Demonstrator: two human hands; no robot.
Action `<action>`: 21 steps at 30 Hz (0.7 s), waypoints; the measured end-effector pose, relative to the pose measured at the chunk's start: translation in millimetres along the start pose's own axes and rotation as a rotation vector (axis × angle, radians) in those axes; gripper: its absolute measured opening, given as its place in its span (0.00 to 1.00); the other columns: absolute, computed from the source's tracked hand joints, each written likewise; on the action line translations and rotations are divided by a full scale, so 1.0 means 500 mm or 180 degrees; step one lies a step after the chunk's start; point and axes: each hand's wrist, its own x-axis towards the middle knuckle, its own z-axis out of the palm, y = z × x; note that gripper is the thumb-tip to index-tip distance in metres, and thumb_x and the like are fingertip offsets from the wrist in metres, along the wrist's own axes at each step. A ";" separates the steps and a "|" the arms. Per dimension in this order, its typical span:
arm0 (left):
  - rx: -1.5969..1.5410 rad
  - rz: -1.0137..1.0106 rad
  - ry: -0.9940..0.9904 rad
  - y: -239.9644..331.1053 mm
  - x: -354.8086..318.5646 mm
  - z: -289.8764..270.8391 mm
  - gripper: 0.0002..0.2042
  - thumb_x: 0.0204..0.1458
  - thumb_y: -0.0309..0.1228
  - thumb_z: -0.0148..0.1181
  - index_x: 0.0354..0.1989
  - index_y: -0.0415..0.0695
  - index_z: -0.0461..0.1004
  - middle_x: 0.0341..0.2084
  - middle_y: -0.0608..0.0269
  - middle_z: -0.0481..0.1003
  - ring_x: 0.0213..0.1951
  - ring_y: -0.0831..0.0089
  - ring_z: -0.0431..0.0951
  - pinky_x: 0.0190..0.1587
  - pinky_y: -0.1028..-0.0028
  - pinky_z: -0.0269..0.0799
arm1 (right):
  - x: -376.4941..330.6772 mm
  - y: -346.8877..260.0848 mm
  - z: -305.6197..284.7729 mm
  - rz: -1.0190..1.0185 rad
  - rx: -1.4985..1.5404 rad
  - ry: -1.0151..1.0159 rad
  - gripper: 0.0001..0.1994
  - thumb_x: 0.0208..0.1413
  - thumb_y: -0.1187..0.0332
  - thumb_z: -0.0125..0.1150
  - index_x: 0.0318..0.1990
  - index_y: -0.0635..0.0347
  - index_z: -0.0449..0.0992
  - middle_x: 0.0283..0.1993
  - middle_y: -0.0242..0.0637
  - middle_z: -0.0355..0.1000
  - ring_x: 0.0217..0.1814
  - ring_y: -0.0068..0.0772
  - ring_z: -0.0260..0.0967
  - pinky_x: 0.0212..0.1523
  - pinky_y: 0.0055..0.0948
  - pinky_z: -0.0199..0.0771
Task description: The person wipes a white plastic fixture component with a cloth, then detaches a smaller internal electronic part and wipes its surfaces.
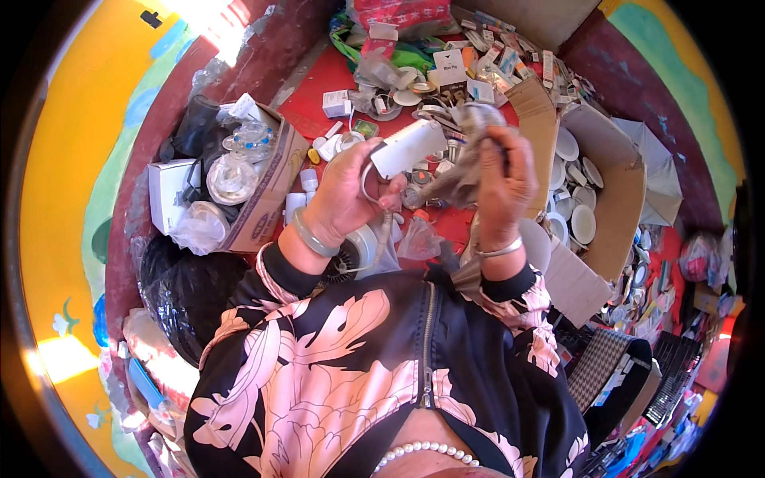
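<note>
Your left hand [351,183] was raised over the middle of the clutter, its fingers curled around the lower end of a white block [410,147], which tilted up toward the right. A thin white loop [366,182] hung by that palm; whether it was joined to the block, you could not tell from this view. Your right hand [510,183] was just across from it, thumb and fingers closed on a crumpled grey cloth [460,179] – the cloth drooped toward the block, and its upper part was blurred. Below and beyond both hands spread a red sheet [315,84], with a small white box [336,103] and a yellow cap [313,155] to the left and a heap of small cartons [502,60] at the far side. To your left stood a packed cardboard box [271,187], with a black plastic bag [187,291] near it; to your right, an open carton [625,203] held round white discs [584,225].
</note>
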 end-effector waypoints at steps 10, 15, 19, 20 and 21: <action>-0.0204 -0.0287 -0.0178 -0.003 -0.002 0.009 0.19 0.58 0.48 0.36 0.40 0.47 0.69 0.16 0.65 0.66 0.14 0.80 0.59 0.18 0.80 0.55 | -0.020 -0.062 0.036 -0.1079 -0.0561 -0.0576 0.10 0.46 0.80 0.60 0.38 0.65 0.72 0.37 0.42 0.69 0.37 0.39 0.68 0.38 0.26 0.69; 0.0023 -0.0091 0.0849 -0.015 -0.005 0.039 0.15 0.57 0.47 0.44 0.35 0.50 0.70 0.16 0.70 0.66 0.14 0.82 0.58 0.15 0.84 0.49 | -0.050 -0.083 0.070 -0.1156 -0.0231 -0.1250 0.14 0.40 0.82 0.57 0.38 0.61 0.73 0.40 0.43 0.68 0.39 0.42 0.68 0.37 0.31 0.72; 0.0358 -0.0032 0.0606 -0.017 -0.012 0.030 0.16 0.52 0.51 0.51 0.34 0.51 0.70 0.18 0.73 0.65 0.14 0.83 0.58 0.15 0.85 0.48 | -0.035 -0.075 0.064 -0.1483 -0.0442 -0.1091 0.14 0.39 0.83 0.57 0.37 0.61 0.73 0.37 0.42 0.69 0.38 0.43 0.68 0.36 0.34 0.70; 0.0381 -0.0051 0.0514 -0.014 -0.015 0.033 0.16 0.52 0.51 0.52 0.34 0.51 0.70 0.18 0.73 0.65 0.15 0.84 0.58 0.15 0.85 0.48 | -0.019 -0.059 0.054 -0.1615 -0.0690 -0.0782 0.13 0.39 0.83 0.57 0.36 0.62 0.73 0.36 0.42 0.69 0.37 0.44 0.67 0.36 0.34 0.70; 0.0404 -0.0071 0.0421 -0.011 -0.017 0.033 0.15 0.52 0.51 0.52 0.34 0.52 0.70 0.18 0.74 0.65 0.15 0.84 0.59 0.15 0.85 0.48 | -0.008 -0.056 0.044 -0.1128 -0.0819 -0.0573 0.12 0.39 0.83 0.57 0.34 0.63 0.72 0.34 0.43 0.69 0.36 0.44 0.67 0.35 0.34 0.69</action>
